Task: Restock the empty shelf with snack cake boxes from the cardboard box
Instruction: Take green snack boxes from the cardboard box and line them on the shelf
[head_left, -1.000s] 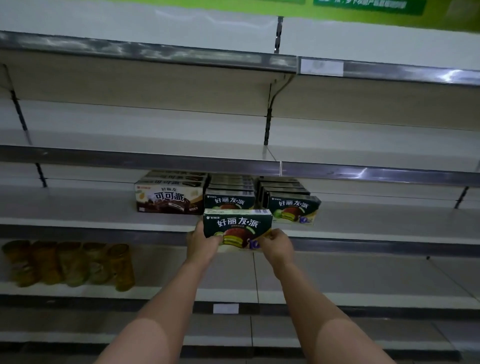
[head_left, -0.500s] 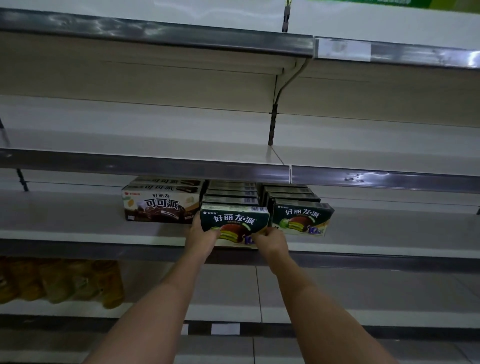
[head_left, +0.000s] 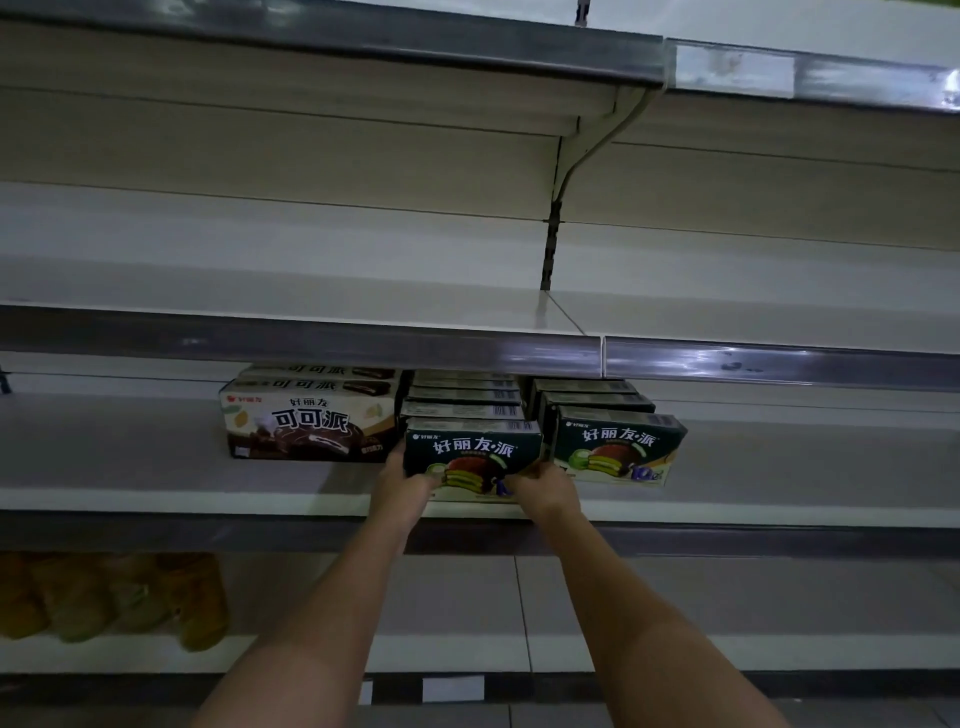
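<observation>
Leftmost on the pale, flat shelf board with its grey metal front strip (head_left: 156, 499) stands a long cream-and-brown cardboard box printed with a chocolate-coated pie (head_left: 306, 423), with more of the same kind lined up behind it toward the back of the shelf. Just to its right, the left hand (head_left: 402, 480) grips the lower left corner of a dark green rectangular snack cake box (head_left: 472, 452), fingers curled around the box's left end. This box shows white Chinese lettering across its front and a picture of a layered green-and-cream cake with a dark chocolate top. It sits near the shelf's front edge, at the head of a row of matching green boxes (head_left: 462, 400) whose tops, each bearing a barcode, recede toward the back wall. The right hand (head_left: 545, 491) grips the box's lower right corner, fingers curled against the front and right end. Whether the box's base rests fully on the shelf cannot be told, since the hands cover its bottom corners. Just beside it on the right stands a second row of dark green cake boxes (head_left: 615, 447), its front box facing outward with the same lettering and cake picture, angled slightly. Below, on the lower shelf toward its left end, blurred yellowish packets (head_left: 114, 597) sit in a cluster.
</observation>
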